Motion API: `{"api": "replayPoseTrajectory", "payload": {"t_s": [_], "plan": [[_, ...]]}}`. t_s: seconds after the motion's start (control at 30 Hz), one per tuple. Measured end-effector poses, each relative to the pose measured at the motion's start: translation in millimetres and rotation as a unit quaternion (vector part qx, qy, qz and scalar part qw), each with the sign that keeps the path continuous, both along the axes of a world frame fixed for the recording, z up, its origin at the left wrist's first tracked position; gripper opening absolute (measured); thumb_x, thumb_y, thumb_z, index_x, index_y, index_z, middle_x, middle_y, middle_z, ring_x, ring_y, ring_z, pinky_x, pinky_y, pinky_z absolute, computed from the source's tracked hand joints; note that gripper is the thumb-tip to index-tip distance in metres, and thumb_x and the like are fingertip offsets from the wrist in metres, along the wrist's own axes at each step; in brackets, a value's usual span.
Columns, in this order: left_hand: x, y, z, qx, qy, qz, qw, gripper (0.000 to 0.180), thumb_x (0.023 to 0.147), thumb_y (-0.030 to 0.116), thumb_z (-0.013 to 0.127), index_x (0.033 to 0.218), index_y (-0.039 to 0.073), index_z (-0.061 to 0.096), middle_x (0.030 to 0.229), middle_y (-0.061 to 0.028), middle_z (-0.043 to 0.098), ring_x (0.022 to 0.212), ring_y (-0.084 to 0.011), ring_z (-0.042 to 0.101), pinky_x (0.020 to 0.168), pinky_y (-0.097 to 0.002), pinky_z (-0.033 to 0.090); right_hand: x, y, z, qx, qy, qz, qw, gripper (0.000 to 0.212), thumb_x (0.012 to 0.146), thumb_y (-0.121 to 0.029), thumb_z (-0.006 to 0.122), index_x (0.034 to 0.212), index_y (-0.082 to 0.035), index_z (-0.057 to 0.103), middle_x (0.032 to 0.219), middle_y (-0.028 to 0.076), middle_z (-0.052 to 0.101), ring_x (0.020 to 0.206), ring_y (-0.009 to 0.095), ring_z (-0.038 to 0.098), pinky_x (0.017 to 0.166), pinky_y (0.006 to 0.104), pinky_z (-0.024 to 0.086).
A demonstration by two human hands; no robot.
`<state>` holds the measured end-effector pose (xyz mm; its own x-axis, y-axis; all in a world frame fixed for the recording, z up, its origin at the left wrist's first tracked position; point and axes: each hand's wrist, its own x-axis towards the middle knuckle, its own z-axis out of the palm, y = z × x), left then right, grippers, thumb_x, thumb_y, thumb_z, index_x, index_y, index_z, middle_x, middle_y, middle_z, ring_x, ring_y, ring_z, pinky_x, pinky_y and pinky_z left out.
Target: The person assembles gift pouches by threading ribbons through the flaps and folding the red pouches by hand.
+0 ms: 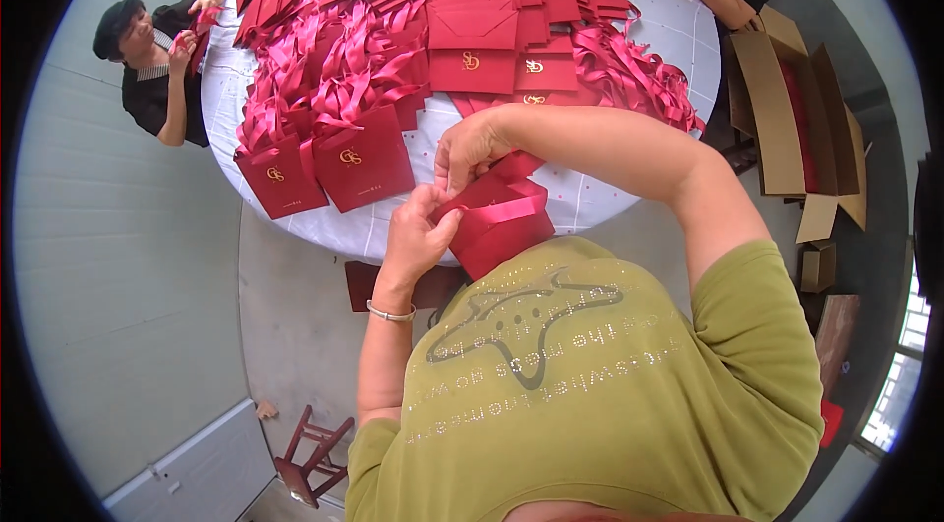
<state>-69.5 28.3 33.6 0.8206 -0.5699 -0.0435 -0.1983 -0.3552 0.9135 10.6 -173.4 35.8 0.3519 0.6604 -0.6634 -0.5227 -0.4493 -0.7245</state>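
In the head view, the person's left hand (421, 229) is reaching in from seven o'clock to a small red paper gift bag with a pink satin ribbon (503, 237), which is sitting at the centre, against the front of an olive-green short-sleeved T-shirt (590, 365); its thumb and fingers are pinching the bag's left edge. The right hand (474, 150) is arching over from the right and resting just above the bag, its fingers sitting curled close to the left fingertips; what they are gripping is hidden, so I cannot tell whether they are pinching anything. A silvery bracelet (391, 313) is circling the left wrist. Beyond the bag, a round desk with a white cloth (580, 209) is carrying upright red paper bags with pink ribbon handles (366, 168) at ten o'clock, flat-folded red paper bags in overlapping stacks (474, 29) at twelve, and a heap of glossy pink ribbons (639, 80) between one and two. At ten o'clock, a dark-capped co-worker (157, 70) is holding something red. An open brown cardboard box (762, 119) is standing at two o'clock, and a dark reddish wooden stool (313, 453) is standing between seven and eight.
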Motion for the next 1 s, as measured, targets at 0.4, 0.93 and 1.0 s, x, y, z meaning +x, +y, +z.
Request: {"api": "replayPoseTrajectory", "payload": {"t_s": [0.4, 0.93, 1.0], "plan": [[3, -7, 0, -0.097, 0.046, 0.000, 0.994, 0.014, 0.082, -0.002, 0.069, 0.091, 0.001, 0.057, 0.086, 0.0018, 0.063, 0.080, -0.0028, 0.057, 0.068, -0.0189, 0.047, -12, 6, 8, -0.065, -0.058, -0.038, 0.995, 0.018, 0.065, -0.005, 0.074, 0.082, -0.008, 0.067, 0.064, -0.002, 0.059, 0.054, 0.007, 0.052, 0.045, 0.0229, 0.034], [13, 1, -13, -0.133, 0.188, -0.005, 0.973, 0.010, 0.085, 0.000, 0.066, 0.090, 0.001, 0.057, 0.081, 0.0022, 0.064, 0.072, -0.0027, 0.056, 0.061, -0.0201, 0.045, 5, -30, -20, -0.197, -0.347, -0.192, 0.897, 0.027, 0.089, -0.024, 0.059, 0.084, -0.002, 0.073, 0.068, 0.011, 0.071, 0.067, 0.022, 0.070, 0.070, 0.0362, 0.055], [13, 0, -11, -0.126, 0.198, -0.006, 0.972, 0.011, 0.084, 0.000, 0.066, 0.090, 0.001, 0.057, 0.081, 0.0024, 0.064, 0.072, -0.0029, 0.056, 0.062, -0.0202, 0.046, 7, -29, -25, -0.203, -0.328, -0.139, 0.912, 0.029, 0.091, -0.024, 0.058, 0.086, 0.002, 0.070, 0.071, 0.013, 0.071, 0.065, 0.022, 0.070, 0.066, 0.0357, 0.055]]}}
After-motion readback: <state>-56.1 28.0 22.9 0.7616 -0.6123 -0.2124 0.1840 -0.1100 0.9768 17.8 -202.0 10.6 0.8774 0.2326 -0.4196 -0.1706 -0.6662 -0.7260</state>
